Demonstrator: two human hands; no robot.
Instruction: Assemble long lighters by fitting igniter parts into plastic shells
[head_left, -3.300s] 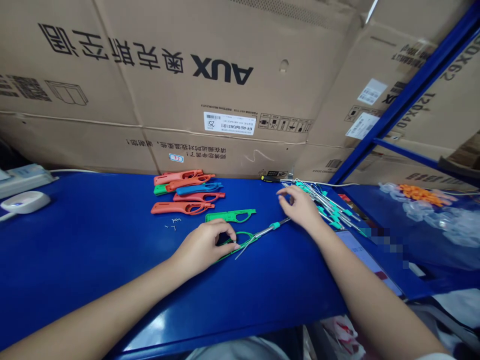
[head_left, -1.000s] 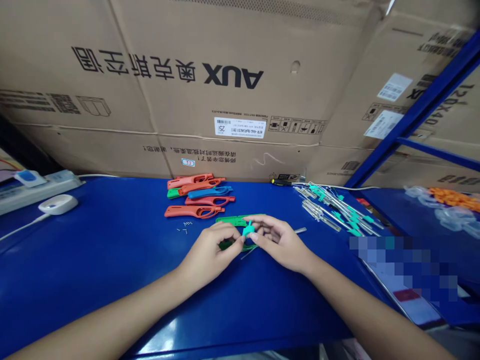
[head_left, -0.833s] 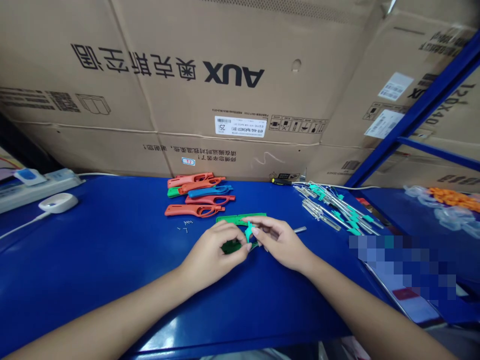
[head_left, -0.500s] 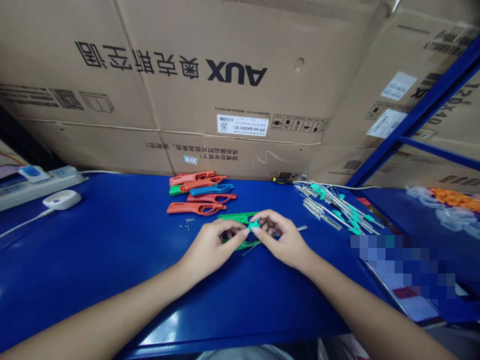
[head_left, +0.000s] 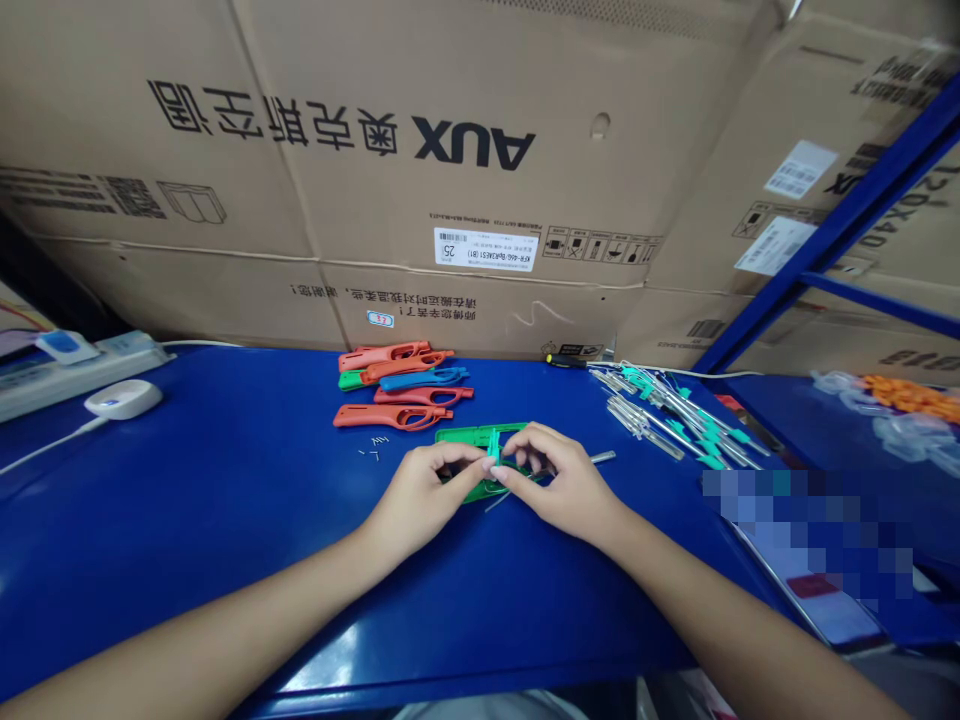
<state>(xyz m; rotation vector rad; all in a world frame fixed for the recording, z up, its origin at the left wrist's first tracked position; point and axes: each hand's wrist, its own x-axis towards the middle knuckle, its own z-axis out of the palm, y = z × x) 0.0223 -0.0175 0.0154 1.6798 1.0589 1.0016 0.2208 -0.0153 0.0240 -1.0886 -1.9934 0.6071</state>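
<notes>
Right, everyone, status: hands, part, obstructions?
Left hand, right hand: shared fingertip grip. Small teal plastic piece between them. Green plastic handle shell close behind, not blocking.

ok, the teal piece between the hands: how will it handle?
Probably light: the teal piece is small, pinched between the left hand and right hand. Likely fairly stiff, since it stands up without drooping. Its narrow shape may tip easily if set upright.

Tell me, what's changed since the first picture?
The right hand came left, from beside the outer end of the silver rod, to meet the left hand. The left hand now pinches a small teal piece, not visible there at first, over the green shells. The red handles, blue handle and small screws stayed put.
</notes>
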